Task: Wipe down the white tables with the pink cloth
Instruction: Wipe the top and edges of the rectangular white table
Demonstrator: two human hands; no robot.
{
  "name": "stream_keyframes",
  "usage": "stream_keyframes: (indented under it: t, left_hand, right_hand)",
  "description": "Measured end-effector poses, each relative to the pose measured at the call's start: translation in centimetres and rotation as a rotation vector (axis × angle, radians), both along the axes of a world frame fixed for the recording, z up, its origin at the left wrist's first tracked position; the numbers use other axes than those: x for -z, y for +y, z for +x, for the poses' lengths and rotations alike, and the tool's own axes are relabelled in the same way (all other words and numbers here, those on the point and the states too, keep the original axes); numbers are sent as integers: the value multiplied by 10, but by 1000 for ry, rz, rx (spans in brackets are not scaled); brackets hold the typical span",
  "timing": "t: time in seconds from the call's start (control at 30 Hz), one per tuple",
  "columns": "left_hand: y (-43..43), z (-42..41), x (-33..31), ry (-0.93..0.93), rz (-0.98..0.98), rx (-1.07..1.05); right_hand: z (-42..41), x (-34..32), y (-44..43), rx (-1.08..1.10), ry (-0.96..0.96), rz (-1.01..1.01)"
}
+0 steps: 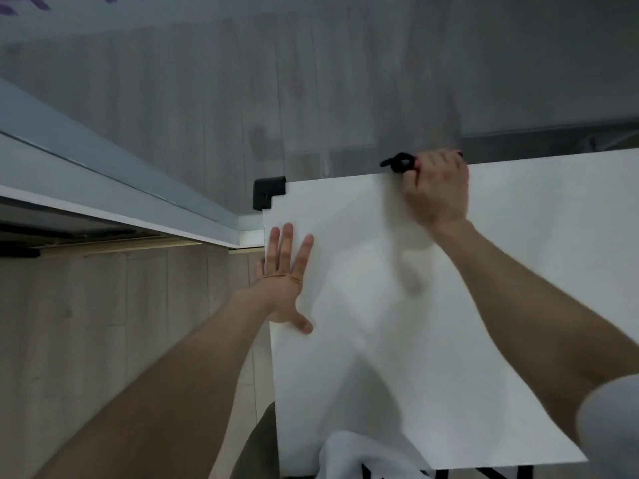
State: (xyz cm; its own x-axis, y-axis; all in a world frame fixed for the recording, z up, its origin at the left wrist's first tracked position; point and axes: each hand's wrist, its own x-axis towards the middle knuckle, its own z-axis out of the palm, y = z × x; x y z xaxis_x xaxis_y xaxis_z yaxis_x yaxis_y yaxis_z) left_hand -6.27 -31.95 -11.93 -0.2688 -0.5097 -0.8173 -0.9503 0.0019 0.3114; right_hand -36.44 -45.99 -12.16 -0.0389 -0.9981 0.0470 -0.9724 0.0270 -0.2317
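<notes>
Pink cloth [418, 164] is almost wholly hidden from you: only a thin pink sliver shows at the front of your right hand [437, 188], with another trace at the knuckles on its far side. That hand is a fist at the far edge of the white table [449, 340], fingers curled tight round the cloth and pressing it down on the tabletop. A small black thing [397, 163] sticks out to the left of the fist, over the table's rim; motion blur makes it too soft to identify, and you cannot tell whether it belongs to the cloth.

Your left hand [283, 285] lies flat near the table's left edge, fingers straight and spread, thumb out, holding nothing. A thin orange line crosses its back.

You have one table in view, and it is cut off at the right side of the frame. One black corner cap [269, 194] shows at its far left corner; the other corners are out of sight. Two bare forearms reach in, one white sleeve [612, 420] is clipped at the lower right, and a white garment [349, 454] covers the near edge. Pale wood flooring [103, 323] lies to the left.
</notes>
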Motion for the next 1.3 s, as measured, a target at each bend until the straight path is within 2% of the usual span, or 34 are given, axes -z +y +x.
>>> stream_keyframes:
  t: [0.03, 0.1, 0.2, 0.27, 0.33, 0.4, 0.47, 0.53, 0.6, 0.63, 0.7, 0.77, 0.83, 0.9, 1.03, 1.1, 1.13, 1.23, 1.3]
  left_hand:
    - [0, 0, 0, 0, 1, 4]
    - [0, 0, -1, 10, 20, 1]
    - [-3, 0, 2, -29, 20, 23]
    - [-3, 1, 3, -61, 52, 30]
    - [-2, 1, 2, -31, 20, 10]
    - [0, 1, 1, 0, -1, -9]
    - [1, 1, 2, 5, -16, -13]
    - [2, 1, 3, 2, -28, -15]
    - [1, 1, 4, 4, -26, -16]
    - [1, 1, 3, 3, -24, -10]
    - [1, 1, 3, -8, -41, -10]
    - [2, 2, 3, -11, -57, -34]
    - [1, 1, 2, -20, -69, -28]
    - [1, -1, 1, -34, -54, -11]
    - [2, -4, 2, -118, -50, 15]
    - [-2, -7, -1, -192, -56, 51]
    - [-4, -12, -4, -245, -75, 84]
    - [-8, -30, -14, -401, -140, 167]
    - [-12, -45, -21, -408, -217, 166]
  right_hand:
    - [-6, 0, -1, 83, 15, 4]
    - [39, 0, 2, 152, 5, 14]
    - [170, -3, 19, -105, -157, 62]
    - [213, -10, 25, -197, -219, 122]
    - [184, -6, 21, -297, -241, 87]
    - [107, 0, 17, -299, -189, -9]
    - [15, 0, 5, -93, -67, -22]
    - [-33, 2, -4, 129, -16, -31]
    - [5, 6, -5, 261, -18, -11]
    - [44, 7, -1, 216, -73, 7]
    - [130, 5, 11, -37, -204, 21]
    - [174, -5, 19, -198, -271, 115]
    - [149, -3, 13, -285, -249, 120]
    - [76, 4, 7, -261, -173, 58]
    - [-84, 6, -7, 97, -14, -1]
    - [-64, 4, -6, 247, -28, -5]
    - [-27, 6, 0, 214, -84, -14]
    - [93, 1, 20, -138, -292, 63]
    - [98, -8, 19, -256, -360, 124]
